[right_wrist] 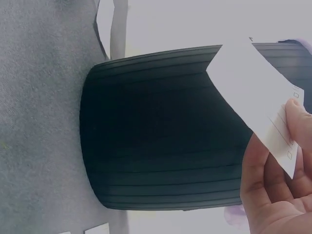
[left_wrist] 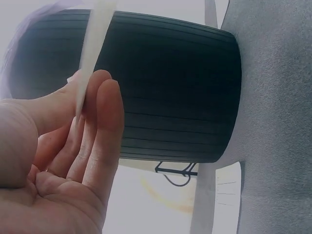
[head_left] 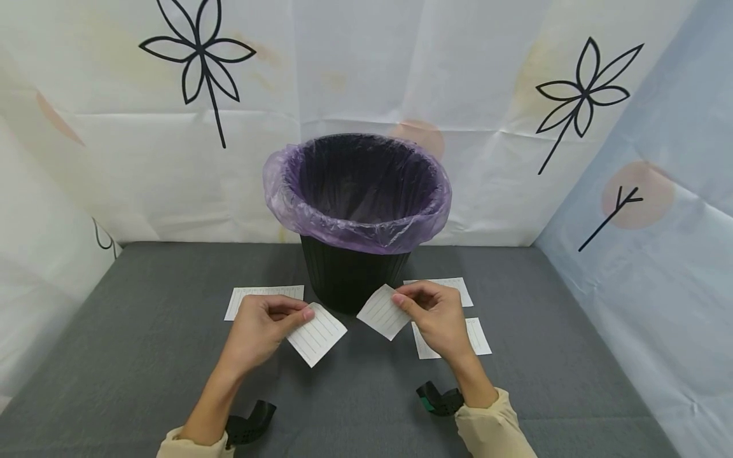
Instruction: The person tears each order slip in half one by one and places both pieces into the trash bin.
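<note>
In the head view my left hand (head_left: 260, 331) pinches a piece of lined white paper (head_left: 317, 335) between thumb and fingers. My right hand (head_left: 438, 315) pinches another lined piece (head_left: 385, 313) by its right corner. The two pieces are apart, with a gap between them. Both are held in front of a black trash bin (head_left: 355, 277) lined with a purple bag (head_left: 366, 236). The left wrist view shows the left piece (left_wrist: 92, 53) nearly edge-on in the fingers. Small printed boxes run along the edge of the right piece (right_wrist: 248, 92) in the right wrist view.
A lined paper sheet (head_left: 269, 292) lies on the grey cloth surface (head_left: 143, 356) left of the bin. Two more, a far sheet (head_left: 464, 289) and a nearer sheet (head_left: 478, 337), lie on the right, partly behind my right hand. A patterned white curtain (head_left: 366, 63) stands behind the bin.
</note>
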### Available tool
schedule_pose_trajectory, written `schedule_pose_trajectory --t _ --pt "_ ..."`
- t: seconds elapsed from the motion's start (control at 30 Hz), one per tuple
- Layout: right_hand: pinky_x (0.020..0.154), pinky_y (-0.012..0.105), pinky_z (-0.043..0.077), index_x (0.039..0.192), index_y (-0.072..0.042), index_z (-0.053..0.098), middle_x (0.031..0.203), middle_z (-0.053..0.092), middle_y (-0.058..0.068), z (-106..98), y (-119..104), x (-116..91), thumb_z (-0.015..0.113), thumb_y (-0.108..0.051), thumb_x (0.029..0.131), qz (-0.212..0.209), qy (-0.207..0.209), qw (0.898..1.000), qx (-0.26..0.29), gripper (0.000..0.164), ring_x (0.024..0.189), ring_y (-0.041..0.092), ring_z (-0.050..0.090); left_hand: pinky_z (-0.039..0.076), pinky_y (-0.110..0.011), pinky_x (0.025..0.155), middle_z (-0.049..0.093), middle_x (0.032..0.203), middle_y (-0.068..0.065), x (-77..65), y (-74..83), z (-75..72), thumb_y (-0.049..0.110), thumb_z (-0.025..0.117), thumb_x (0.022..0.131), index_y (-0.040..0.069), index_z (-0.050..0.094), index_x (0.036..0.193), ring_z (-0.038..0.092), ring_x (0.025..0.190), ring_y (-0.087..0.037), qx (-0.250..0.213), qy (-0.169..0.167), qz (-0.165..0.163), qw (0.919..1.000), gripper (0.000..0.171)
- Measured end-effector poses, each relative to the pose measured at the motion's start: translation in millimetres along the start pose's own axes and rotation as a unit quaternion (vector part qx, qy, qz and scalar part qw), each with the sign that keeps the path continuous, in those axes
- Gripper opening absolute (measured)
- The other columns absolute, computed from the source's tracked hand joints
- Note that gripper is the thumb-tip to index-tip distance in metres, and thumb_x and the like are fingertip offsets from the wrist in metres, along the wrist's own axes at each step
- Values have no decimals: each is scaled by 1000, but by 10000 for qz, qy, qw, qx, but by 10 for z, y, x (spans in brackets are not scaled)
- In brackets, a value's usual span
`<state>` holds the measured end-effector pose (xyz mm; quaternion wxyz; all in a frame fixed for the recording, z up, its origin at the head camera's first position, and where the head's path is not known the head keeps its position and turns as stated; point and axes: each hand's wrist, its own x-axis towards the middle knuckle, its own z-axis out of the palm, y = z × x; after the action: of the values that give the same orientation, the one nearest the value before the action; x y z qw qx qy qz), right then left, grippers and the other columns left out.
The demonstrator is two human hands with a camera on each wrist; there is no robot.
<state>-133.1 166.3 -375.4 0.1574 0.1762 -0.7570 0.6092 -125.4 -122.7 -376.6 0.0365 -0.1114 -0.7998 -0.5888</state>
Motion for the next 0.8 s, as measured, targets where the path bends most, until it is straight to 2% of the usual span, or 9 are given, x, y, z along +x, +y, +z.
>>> schedule_pose_trajectory --t 0.3,0.5,0.8 --pt "61 22 53 92 8 74 84 72 17 -19 -5 2 76 9 85 45 -12 9999 96 7 68 12 65 54 -22 64 76 86 -7 9 21 3 7 82 85 0 79 91 69 70 -11 149 56 310 9994 10" --pt "61 22 52 93 7 74 85 72 17 -19 -12 0 76 7 86 112 -1 9999 81 7 69 12 64 53 -24 60 76 84 -5 6 23 7 8 81 87 2 80 91 66 66 -11 222 72 553 9982 7" --pt "63 23 54 95 6 75 87 72 16 -31 -73 -18 76 4 88 207 -119 9996 163 7 71 13 65 56 -25 67 77 88 0 -16 85 -1 13 81 88 5 81 94 70 74 -13 39 35 580 9983 9"
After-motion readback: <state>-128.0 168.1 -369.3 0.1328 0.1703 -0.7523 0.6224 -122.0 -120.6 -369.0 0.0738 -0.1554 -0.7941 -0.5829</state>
